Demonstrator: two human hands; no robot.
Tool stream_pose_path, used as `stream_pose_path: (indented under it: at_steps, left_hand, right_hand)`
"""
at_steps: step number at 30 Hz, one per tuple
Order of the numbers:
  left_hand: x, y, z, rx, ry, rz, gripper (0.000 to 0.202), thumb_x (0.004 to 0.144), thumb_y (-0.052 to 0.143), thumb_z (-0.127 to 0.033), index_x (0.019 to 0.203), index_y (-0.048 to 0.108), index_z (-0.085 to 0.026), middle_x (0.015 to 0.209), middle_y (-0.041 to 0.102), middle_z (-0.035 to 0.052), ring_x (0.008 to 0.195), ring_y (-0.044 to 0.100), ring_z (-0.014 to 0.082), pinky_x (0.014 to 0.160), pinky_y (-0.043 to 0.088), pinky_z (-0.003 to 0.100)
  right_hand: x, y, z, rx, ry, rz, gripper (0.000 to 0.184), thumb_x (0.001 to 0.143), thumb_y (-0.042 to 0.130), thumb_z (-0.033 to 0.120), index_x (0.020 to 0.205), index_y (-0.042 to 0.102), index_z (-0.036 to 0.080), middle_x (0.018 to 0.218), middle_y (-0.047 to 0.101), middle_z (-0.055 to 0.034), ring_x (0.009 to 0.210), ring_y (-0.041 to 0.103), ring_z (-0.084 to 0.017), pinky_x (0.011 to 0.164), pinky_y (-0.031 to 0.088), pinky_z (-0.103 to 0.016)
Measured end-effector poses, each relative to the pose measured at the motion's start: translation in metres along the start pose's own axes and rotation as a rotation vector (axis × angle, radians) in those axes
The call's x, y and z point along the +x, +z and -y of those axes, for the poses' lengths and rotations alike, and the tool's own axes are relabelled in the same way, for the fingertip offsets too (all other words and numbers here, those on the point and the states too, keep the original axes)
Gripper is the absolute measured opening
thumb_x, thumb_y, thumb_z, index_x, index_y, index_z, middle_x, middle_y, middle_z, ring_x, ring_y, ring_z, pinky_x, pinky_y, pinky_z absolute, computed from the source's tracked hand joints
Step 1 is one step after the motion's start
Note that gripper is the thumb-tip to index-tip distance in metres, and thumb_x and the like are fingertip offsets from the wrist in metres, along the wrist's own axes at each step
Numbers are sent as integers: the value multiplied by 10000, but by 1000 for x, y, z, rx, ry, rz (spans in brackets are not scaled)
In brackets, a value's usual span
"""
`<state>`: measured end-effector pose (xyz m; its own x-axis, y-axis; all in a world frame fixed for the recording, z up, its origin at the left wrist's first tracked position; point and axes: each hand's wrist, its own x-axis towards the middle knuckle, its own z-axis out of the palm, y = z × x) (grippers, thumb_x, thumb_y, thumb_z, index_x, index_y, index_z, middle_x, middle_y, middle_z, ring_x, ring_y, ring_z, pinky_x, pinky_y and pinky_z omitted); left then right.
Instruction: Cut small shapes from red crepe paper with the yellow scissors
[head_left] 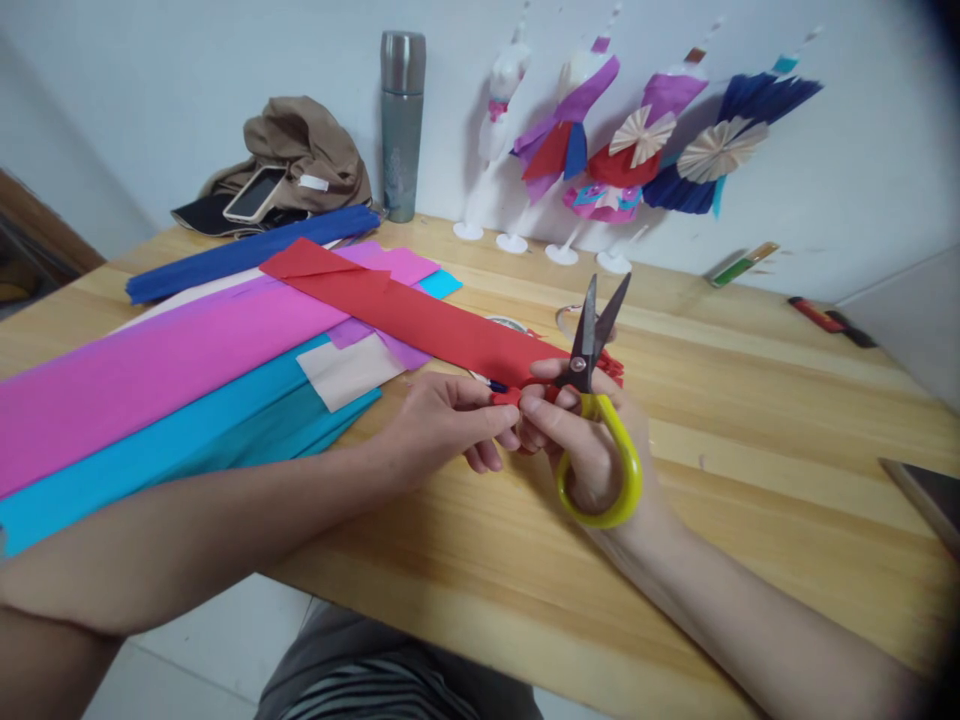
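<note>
Both hands meet over the table, pinching a small piece of red crepe paper (507, 398) between their fingertips. My left hand (450, 420) is closed on its left end. My right hand (589, 440) pinches the other side and also carries yellow-handled scissors (630, 480), the thumb area showing through the handle loop. The scissors' blades are apart and point away from me. Just beyond the fingers lies a long folded strip of red crepe paper (450, 325). A pen, partly hidden, rests by the left fingertips.
Pink (187, 345) and blue crepe paper (157, 450) cover the table's left side. A thermos (402, 130), a brown cap (307, 150) and a phone (255, 193) stand or lie at the back. Small dressed mannequins (641, 140) line the wall. Markers (816, 315) lie at right.
</note>
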<state>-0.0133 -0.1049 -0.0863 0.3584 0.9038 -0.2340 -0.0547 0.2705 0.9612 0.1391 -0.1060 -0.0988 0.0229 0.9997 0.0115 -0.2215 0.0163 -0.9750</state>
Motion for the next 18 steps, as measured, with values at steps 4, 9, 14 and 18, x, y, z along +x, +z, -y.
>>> stream_pose_path:
  at_steps: [4,9,14,18]
  left_hand:
    - [1,-1,3,-12,23,-13,216,745,654,-265,579,656,-127,529,630,13,462,583,90,456,461,181]
    - [2,-4,3,-3,53,-16,202,728,654,-253,564,638,-136,537,636,11,455,576,83,451,455,175]
    - [3,-7,-3,3,48,-13,215,722,648,-235,534,612,-138,528,636,14,425,554,75,427,441,174]
    - [3,-9,-6,10,61,17,206,720,653,-225,538,622,-133,521,629,10,440,567,74,433,445,164]
  right_hand:
    - [-2,1,-1,-28,-15,25,286,640,825,250,876,666,216,532,583,73,413,474,-95,426,397,-249]
    - [5,-10,-1,9,11,109,262,725,822,319,917,680,211,503,552,72,423,477,-101,450,384,-253]
    - [23,-35,14,-175,40,430,355,791,788,505,971,710,210,686,669,3,481,500,-94,484,391,-256]
    - [27,-41,29,-306,45,545,393,806,751,563,987,738,215,611,643,-10,592,596,-167,552,477,-298]
